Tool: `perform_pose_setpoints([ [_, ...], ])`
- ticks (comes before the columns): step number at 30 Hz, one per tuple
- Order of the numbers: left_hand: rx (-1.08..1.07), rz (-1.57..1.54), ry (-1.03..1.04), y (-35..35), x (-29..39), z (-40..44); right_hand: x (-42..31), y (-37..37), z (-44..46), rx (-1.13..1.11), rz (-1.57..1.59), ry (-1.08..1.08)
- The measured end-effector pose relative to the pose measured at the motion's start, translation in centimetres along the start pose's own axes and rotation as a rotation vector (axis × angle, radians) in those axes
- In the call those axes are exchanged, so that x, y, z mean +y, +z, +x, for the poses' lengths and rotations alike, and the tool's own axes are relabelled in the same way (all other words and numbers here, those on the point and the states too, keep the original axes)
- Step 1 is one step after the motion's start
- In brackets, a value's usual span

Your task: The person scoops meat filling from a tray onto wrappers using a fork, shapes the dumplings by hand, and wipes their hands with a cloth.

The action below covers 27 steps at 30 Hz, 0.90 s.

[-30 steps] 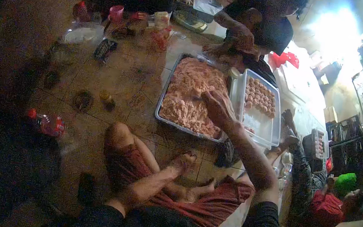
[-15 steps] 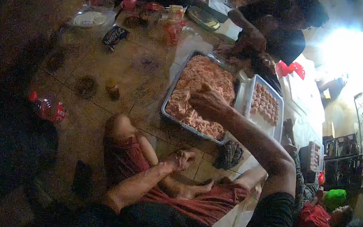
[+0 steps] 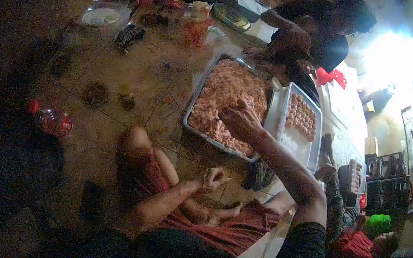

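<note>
Head view: right hand [image 3: 242, 121] at the pink mixture [image 3: 234, 83], fingers curled, can't tell grip; left hand [image 3: 213, 180] curled, contents unclear. Hard scooping could spill mixture over the tray [image 3: 216, 143].

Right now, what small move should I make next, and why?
Probably gather a small portion with your right hand: it is at the pinkish minced mixture in the rectangular tray, and the plastic container alongside holds rows of balls beside bare space.
</note>
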<state>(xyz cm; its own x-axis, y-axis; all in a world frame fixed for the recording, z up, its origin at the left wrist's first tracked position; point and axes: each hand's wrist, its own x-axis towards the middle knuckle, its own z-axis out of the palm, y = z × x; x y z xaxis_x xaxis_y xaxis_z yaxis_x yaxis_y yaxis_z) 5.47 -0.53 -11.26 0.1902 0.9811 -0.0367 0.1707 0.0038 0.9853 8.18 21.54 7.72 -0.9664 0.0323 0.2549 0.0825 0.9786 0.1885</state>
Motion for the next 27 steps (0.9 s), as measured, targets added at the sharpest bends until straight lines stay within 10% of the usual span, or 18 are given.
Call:
perform_pose_setpoints([
  [4, 0.078, -0.640, -0.005, 1.1, -0.4, -0.3, -0.2, -4.1, 0.8, -0.177, 0.019, 0.028],
  [10, -0.055, -0.395, 0.252, -0.1, -2.1, 1.2, -2.5, -2.6, -3.4, -0.191, 0.276, 0.192],
  [19, -0.147, -1.366, 0.049, -6.4, 3.7, 2.3, -9.7, -7.6, -9.5, 0.323, 0.825, 1.119],
  [27, 0.087, -1.607, 0.071, -6.8, 14.8, 1.7, -17.0, -2.6, -12.6, 0.582, 0.663, 0.946],
])
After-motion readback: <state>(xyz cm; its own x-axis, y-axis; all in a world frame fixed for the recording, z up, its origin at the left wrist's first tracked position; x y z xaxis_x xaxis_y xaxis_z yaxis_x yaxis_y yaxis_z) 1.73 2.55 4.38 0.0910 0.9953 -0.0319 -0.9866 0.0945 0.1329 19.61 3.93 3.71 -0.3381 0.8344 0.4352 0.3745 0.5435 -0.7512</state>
